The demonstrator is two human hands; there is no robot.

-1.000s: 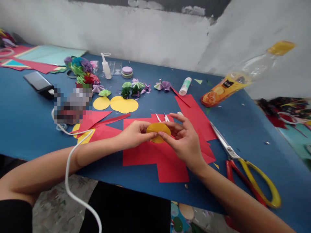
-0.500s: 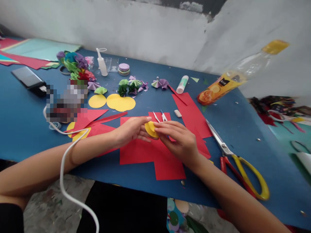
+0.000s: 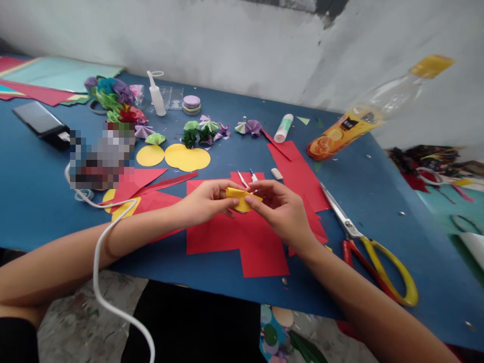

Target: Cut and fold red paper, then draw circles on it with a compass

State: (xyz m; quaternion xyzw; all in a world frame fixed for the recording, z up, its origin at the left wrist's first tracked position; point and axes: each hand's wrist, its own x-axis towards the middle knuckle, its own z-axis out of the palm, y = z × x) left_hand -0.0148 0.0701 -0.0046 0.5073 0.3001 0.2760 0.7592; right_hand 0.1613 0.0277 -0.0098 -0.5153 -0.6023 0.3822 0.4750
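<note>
A small yellow paper piece, bent over with a curved lower edge, is held up between my two hands. My left hand pinches its left side, thumb in front and fingers behind. On the right side, my right hand grips it with the thumb on its front face. Beneath the hands lie red paper sheets, overlapping on the blue table. Just behind my fingers, the thin tips of a white-and-blue compass-like tool show; the rest is hidden. A white eraser lies beside it.
Large scissors with red and yellow handles lie at right, near a leaning juice bottle. A glue stick, yellow paper circles and folded paper flowers sit behind. A white cable crosses over my left forearm.
The yellow paper has been turned and now shows a wider folded face. My left thumb came down onto its front, and my right thumb now presses it too.
</note>
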